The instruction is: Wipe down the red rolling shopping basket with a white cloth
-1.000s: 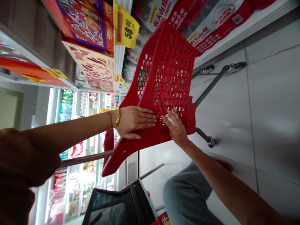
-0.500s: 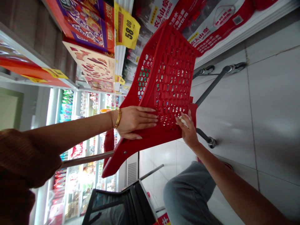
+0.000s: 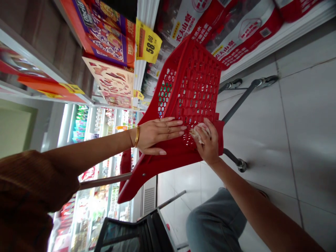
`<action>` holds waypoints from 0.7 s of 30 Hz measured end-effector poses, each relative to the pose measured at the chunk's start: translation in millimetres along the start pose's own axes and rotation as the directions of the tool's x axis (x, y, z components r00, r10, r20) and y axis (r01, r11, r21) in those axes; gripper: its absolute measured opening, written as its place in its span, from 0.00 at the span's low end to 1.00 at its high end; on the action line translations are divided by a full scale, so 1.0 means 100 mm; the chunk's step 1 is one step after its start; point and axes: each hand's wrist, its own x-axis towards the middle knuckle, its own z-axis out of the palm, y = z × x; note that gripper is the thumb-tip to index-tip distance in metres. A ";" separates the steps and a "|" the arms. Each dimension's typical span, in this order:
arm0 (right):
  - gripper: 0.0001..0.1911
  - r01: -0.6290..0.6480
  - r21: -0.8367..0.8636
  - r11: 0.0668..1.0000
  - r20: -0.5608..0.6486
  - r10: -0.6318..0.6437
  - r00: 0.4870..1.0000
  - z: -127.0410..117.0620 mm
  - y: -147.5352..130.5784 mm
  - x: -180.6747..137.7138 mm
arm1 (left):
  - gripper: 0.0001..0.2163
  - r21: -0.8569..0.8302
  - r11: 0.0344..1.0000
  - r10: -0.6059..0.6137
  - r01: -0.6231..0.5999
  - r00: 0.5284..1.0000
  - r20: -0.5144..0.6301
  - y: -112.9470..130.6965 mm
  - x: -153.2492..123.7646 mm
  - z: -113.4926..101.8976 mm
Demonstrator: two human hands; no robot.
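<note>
The view is turned sideways, with the floor at the right. A red plastic shopping cart with a honeycomb mesh wall fills the middle. My left hand, with gold bangles at the wrist, lies flat on the cart's solid red panel, its fingers stretched toward the mesh. Close to those fingertips, my right hand holds a crumpled white cloth with pinkish patches. It presses the cloth against the mesh near the cart's lower edge. Part of the cloth is hidden by the fingers.
Shrink-wrapped water bottles stand on a low shelf behind the cart. Boxed goods and a yellow price tag are at upper left. A black crate-like item sits at the bottom. My knee is beside the cart's wheels.
My right hand has slid left across the mesh toward my left hand, and more of the cloth shows. My left hand stays on the panel. The whole view has shifted slightly.
</note>
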 end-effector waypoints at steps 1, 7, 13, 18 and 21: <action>0.25 0.025 0.016 1.000 0.005 -0.025 1.000 0.05 -0.07 0.12 | 0.34 0.002 1.000 -0.010 0.010 1.000 -0.006 -0.01 0.01 0.01; 0.18 0.105 0.123 0.987 0.068 -0.114 0.991 0.33 -0.24 0.52 | 0.38 0.004 0.999 -0.033 0.033 0.998 -0.044 -0.03 0.02 0.04; 0.19 0.077 0.187 0.979 0.108 -0.099 0.989 0.40 -0.14 0.41 | 0.38 -0.006 0.999 -0.051 0.050 0.999 -0.013 -0.02 0.01 0.04; 0.21 0.053 0.204 0.978 0.159 -0.087 0.984 0.31 -0.05 0.26 | 0.36 -0.019 0.996 -0.086 0.087 0.996 0.008 0.01 0.01 0.01; 0.24 0.047 0.204 0.978 0.165 -0.082 0.983 0.24 -0.02 0.17 | 0.35 -0.028 0.996 -0.090 0.090 0.996 0.000 0.03 0.01 0.00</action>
